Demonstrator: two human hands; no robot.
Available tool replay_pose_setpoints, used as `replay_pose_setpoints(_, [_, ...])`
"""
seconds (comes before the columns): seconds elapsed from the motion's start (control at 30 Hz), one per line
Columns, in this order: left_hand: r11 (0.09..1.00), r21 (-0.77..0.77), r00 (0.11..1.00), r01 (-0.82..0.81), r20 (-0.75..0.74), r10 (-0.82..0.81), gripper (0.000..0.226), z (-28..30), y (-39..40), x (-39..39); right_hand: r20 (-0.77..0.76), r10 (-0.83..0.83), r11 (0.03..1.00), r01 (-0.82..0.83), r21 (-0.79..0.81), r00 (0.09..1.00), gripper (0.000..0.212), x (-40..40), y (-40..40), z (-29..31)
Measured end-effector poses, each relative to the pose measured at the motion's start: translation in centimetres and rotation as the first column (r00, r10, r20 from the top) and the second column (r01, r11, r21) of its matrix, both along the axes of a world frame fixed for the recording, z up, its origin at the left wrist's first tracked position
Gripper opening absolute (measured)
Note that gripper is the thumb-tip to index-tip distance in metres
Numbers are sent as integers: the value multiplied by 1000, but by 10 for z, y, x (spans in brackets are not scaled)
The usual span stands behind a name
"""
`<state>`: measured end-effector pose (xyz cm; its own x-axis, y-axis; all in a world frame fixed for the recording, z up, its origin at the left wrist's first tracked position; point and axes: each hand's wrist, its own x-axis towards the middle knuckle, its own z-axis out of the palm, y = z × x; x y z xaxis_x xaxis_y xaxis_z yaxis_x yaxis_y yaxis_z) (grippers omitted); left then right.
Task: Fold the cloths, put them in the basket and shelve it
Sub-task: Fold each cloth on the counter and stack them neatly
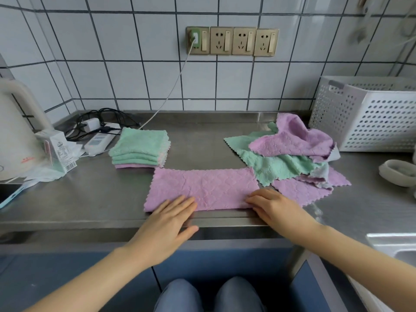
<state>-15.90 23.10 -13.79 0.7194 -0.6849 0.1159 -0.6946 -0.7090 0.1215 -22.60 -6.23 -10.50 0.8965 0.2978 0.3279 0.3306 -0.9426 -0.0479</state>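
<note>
A purple cloth, folded into a long strip, lies flat near the front edge of the steel counter. My left hand rests on its near left edge with straight fingers. My right hand presses its near right corner, fingers flat. A stack of folded cloths, green on top and purple at the bottom, sits behind and to the left. A loose heap of unfolded purple and green cloths lies at the right. The white perforated basket stands at the back right, beside the heap.
A cream kettle and a small carton stand at the far left, with a power strip and tangled cables behind. A sink rim shows at the lower right. A pale round dish sits at the right edge.
</note>
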Motion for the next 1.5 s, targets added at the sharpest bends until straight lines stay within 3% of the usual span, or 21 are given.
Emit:
replay_pose_setpoints(0.17, [959,-89,962,-268,20,271,72,8,14,-1,57,24,991,-16,-132,998,14,-2,-8,8])
replay_pose_setpoints(0.23, [953,-91,955,-288,42,293,71,13,6,-4,88,-17,986,31,-166,996,5,-4,-3,13])
replay_pose_setpoints(0.33, [980,-147,987,-134,71,145,65,17,-17,-17,137,-23,995,36,-93,990,4,-14,15,26])
replay_pose_setpoints(0.43, [976,-217,993,-24,110,49,59,16,-43,-30,46,14,1000,-14,2,999,9,-30,39,41])
replay_pose_setpoints(0.57, [928,-371,998,46,-19,-57,44,11,-49,-24,-169,208,925,-137,353,963,19,-44,47,62])
replay_pose_setpoints(0.63, [926,-339,980,168,-43,-193,49,8,-39,-18,-234,244,857,-96,507,941,24,-39,37,66])
replay_pose_setpoints(0.7, [918,-309,953,246,-95,-287,54,8,-24,-12,-197,171,853,-45,520,965,13,-29,20,56])
replay_pose_setpoints(0.73, [915,-321,947,243,-124,-295,56,8,-16,-9,-173,108,898,-21,440,979,21,-25,14,49])
replay_pose_setpoints(0.83, [909,-388,939,151,-230,-254,58,12,4,-2,-222,106,974,-57,218,969,43,-19,6,22])
replay_pose_setpoints(0.97, [878,-476,923,48,-315,-221,69,15,17,-2,-277,241,952,-172,252,930,60,-17,27,6])
replay_pose_setpoints(1.03, [876,-480,913,45,-335,-231,65,17,22,-4,-236,300,938,-241,251,924,59,-12,37,1])
replay_pose_setpoints(1.17, [889,-449,919,93,-306,-250,59,17,32,-4,-147,376,890,-312,333,915,34,0,42,-1])
replay_pose_setpoints(1.33, [806,-591,985,-35,-158,-73,27,22,42,-2,-244,288,860,-138,492,926,19,12,39,8])
replay_pose_setpoints(1.43, [748,-615,953,-249,-294,76,10,32,30,12,-288,202,763,34,645,936,29,33,48,19])
replay_pose_setpoints(1.5, [706,-567,878,-424,-447,168,31,36,22,28,-335,87,699,182,692,938,41,56,58,24])
